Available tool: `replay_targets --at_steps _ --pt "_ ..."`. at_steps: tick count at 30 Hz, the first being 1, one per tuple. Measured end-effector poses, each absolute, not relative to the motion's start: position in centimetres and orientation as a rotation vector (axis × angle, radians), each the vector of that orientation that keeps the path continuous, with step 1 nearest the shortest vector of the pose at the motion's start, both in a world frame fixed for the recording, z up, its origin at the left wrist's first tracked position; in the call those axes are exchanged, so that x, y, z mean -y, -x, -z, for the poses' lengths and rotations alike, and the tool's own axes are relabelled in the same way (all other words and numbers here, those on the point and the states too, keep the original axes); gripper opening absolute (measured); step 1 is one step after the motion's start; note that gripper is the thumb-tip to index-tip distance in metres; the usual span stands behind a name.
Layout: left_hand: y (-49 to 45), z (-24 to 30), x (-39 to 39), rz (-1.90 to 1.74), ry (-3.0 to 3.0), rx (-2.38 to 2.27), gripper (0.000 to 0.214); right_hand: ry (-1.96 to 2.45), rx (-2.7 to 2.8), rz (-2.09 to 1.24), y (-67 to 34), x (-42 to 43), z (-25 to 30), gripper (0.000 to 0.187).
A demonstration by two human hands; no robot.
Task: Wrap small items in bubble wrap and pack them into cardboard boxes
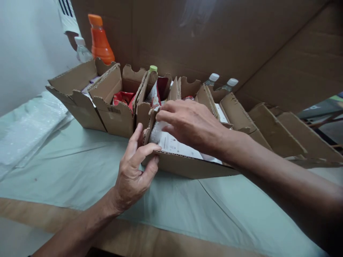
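A shallow open cardboard box (184, 166) lies on the pale green cloth (80, 167) in front of me. My left hand (135, 171) grips its near left corner, thumb over the rim and fingers against the outside wall. My right hand (189, 123) reaches in from the right, its fingers curled on a white bubble-wrap packet (157, 132) that lies in the box on top of a printed white sheet (177, 147).
A row of open cardboard boxes (112, 107) stands behind, some holding red packets (123, 97). An orange bottle (99, 39) and clear bottles (81, 50) stand at the back left. A large cardboard sheet (227, 43) forms the backdrop. Folded bubble wrap (24, 132) lies left.
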State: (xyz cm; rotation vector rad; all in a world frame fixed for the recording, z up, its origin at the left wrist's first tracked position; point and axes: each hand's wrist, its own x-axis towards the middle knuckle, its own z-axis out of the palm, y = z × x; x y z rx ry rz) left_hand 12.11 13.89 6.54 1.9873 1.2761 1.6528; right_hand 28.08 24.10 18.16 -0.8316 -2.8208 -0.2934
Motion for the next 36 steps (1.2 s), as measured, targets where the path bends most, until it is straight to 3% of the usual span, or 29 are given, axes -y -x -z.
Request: replay_targets --at_steps 4,7,10,14,21,25,28,31,33,36 --pt "-12.2 -6.3 -13.8 -1.655 -1.980 -1.289 0.021 0.688 2.968 0.291 -27.1 -23.6 -18.2 0.024" --pt "-12.2 -6.1 -13.9 -1.676 -1.991 -1.267 0.023 0.597 3.100 0.133 -26.6 -24.2 -17.7 0.017" --pt "-12.2 -6.1 -13.9 -1.657 -1.992 -1.289 0.022 0.680 3.093 0.003 -27.1 -24.6 -17.4 0.012" --pt "-12.2 -6.2 -13.8 -1.647 -1.985 -1.272 0.022 0.729 2.948 -0.169 -28.3 -24.5 -17.1 0.024" --pt "-12.2 -5.8 -13.9 -1.664 -1.956 -1.267 0.027 0.724 3.019 -0.218 -27.9 -25.0 -15.9 0.026" --pt "-11.8 -5.2 -13.7 -1.681 -1.764 -1.181 0.057 0.719 2.806 -0.162 -30.8 -22.4 -18.7 0.030" --pt "-10.7 -4.4 -13.2 -1.610 -1.553 -1.130 0.078 0.867 2.314 0.039 -35.1 -16.5 -19.3 0.025" --pt "-9.6 -3.4 -12.9 -1.476 -1.452 -1.189 0.083 1.131 1.541 0.141 -39.3 -10.5 -15.1 0.022" --pt "-9.5 -2.9 -13.0 -1.404 -1.444 -1.202 0.087 1.325 1.283 -0.038 -40.9 -8.5 -10.5 0.025" --pt "-10.5 -3.0 -13.8 -1.286 -1.469 -1.175 0.085 1.515 1.306 -0.382 -40.5 -8.7 -4.5 0.056"
